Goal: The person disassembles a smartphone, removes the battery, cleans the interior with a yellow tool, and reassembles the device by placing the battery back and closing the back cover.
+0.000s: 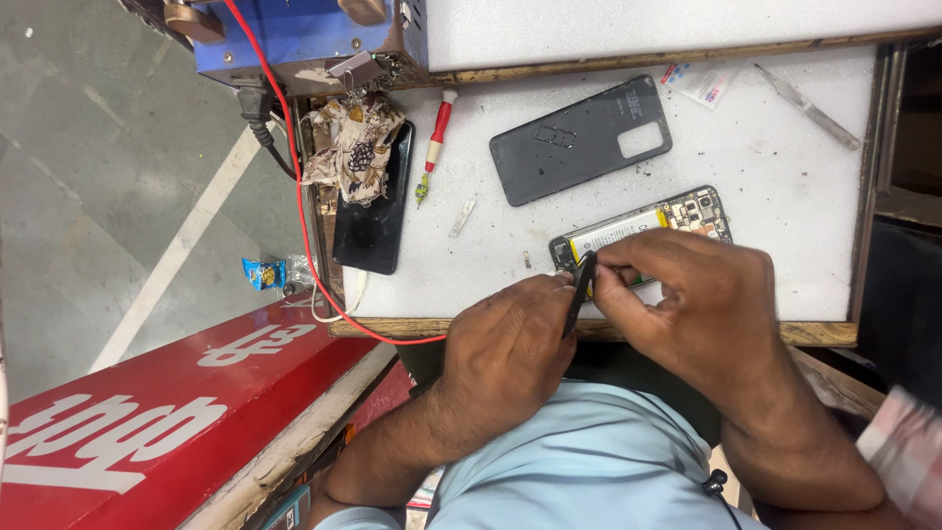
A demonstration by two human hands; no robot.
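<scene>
From the head camera, both hands work over an opened phone (643,234) that lies near the front edge of the white work table (785,167). Its battery and its small circuit part near the cameras are uncovered. The left hand (505,344) is closed around black tweezers (579,292), and their tip goes down to the lower end of the phone. The right hand (692,299) rests on the phone; its fingertips (610,270) are pinched close to the tweezer tip, but I cannot tell if they hold some small piece or only press the phone down, because the fingers hide this place.

The risks I see are these. The tweezer point stands very near the battery, so I think a slip could scratch or pierce it. If a thin cable or connector is under the tip, too much pull could tear it. The phone is close to the table edge, so a push from the right hand could move it off.

Farther on the table, the dark back cover (579,140) lies apart from the phone. A red-handled screwdriver (435,147) and a small metal blade (463,217) lie to the left of it. Another dark phone (378,231) lies partly under a patterned cloth (351,145). A tiny loose part (527,260) lies beside the opened phone; a sleeve could easily sweep it away
</scene>
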